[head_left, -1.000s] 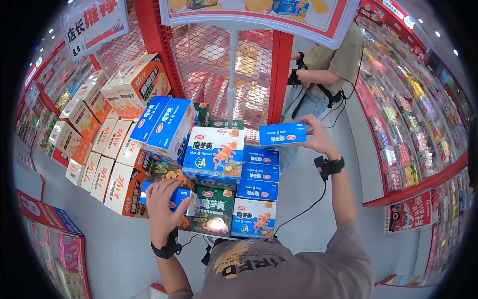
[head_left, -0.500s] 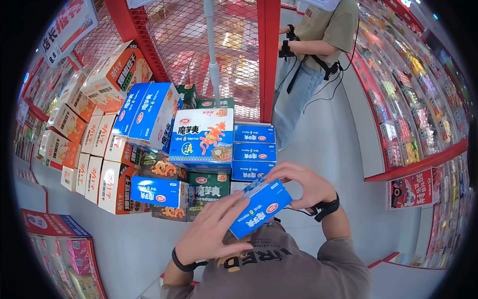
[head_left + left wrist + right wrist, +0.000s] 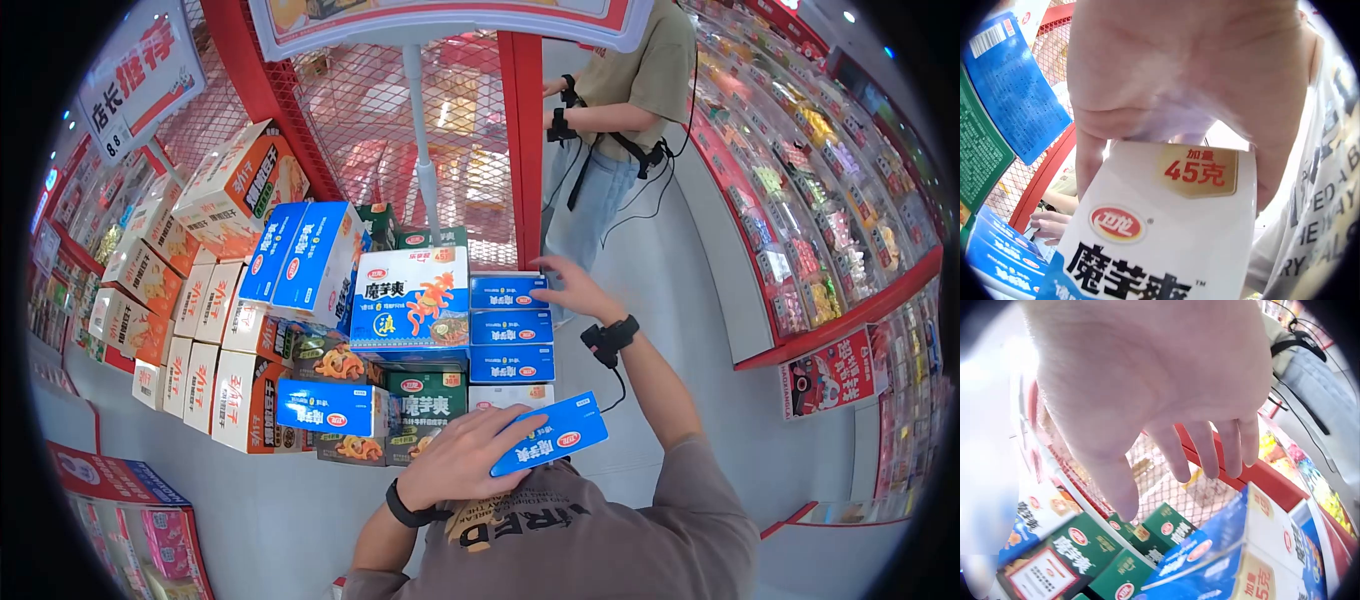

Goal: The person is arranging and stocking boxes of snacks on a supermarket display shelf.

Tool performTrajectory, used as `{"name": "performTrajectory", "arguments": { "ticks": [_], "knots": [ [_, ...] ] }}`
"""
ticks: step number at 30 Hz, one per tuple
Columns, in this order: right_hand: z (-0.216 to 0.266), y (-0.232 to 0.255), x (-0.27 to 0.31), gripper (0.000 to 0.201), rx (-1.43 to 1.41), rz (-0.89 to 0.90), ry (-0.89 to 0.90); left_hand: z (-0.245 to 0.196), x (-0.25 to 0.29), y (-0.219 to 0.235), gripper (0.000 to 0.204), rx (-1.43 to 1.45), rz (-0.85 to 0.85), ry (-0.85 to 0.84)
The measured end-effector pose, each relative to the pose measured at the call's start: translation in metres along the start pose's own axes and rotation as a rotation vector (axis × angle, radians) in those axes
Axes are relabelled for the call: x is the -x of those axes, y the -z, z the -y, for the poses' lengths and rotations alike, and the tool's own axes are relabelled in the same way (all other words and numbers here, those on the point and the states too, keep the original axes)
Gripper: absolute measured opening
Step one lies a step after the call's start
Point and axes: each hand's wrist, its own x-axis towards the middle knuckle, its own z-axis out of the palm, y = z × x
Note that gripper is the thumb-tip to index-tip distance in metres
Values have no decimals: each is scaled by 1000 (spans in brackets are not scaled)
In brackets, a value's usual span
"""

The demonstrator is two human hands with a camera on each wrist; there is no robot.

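A blue-and-white box [image 3: 565,437] [image 3: 1172,206] lies in the grip of my left hand [image 3: 465,455] [image 3: 1188,69] in front of my chest, thumb and fingers on opposite sides. My right hand [image 3: 580,288] [image 3: 1154,375] reaches over the back end of a row of blue boxes [image 3: 511,328]. Its fingers are spread and slightly bent, above the box tops [image 3: 1210,550] in the right wrist view; no box is held, and contact cannot be told. Left of that row stands a large blue-and-white box [image 3: 415,300].
Green boxes [image 3: 428,395] and a single blue box [image 3: 325,405] lie at the pile's front. Orange-and-white boxes [image 3: 240,190] are stacked at left. A pole [image 3: 424,170] rises behind, before red mesh. Another person [image 3: 630,110] stands beyond; candy shelves [image 3: 800,190] line the right.
My right hand went from holding a blue box, to meeting my left hand at my chest, then back to the row without it. My left hand left the front blue box and now holds one.
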Motion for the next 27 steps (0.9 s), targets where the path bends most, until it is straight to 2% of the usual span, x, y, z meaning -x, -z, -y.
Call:
{"name": "performTrajectory", "arguments": {
  "ticks": [3,4,7,11,14,15,18,19,23,26,27],
  "knots": [
    [-35,-26,-18,73,82,112,-48,11,4,-8,62,-33,110,10],
    [-40,-29,-24,78,7,184,-46,14,5,-9,63,-21,137,38],
    [-24,-19,-29,76,-45,330,-158,17,5,-5,64,119,156,121],
    [-20,-15,-44,76,321,281,-50,23,7,-12,66,141,169,123],
    [-16,-26,-54,77,681,259,133,27,5,-12,67,144,169,107],
    [-9,-28,-54,76,702,277,144,27,5,-12,67,145,172,101],
    [-2,-32,-59,70,482,362,64,28,2,-10,67,128,204,108],
    [3,-35,-57,62,467,325,76,28,2,-9,68,124,209,110],
    [-5,-35,-56,59,583,224,173,27,3,-8,68,115,211,114],
    [42,3,-44,60,642,97,232,23,0,-5,68,114,215,121],
    [55,18,-37,59,567,9,311,22,1,-4,68,139,212,121]
  ]
}}
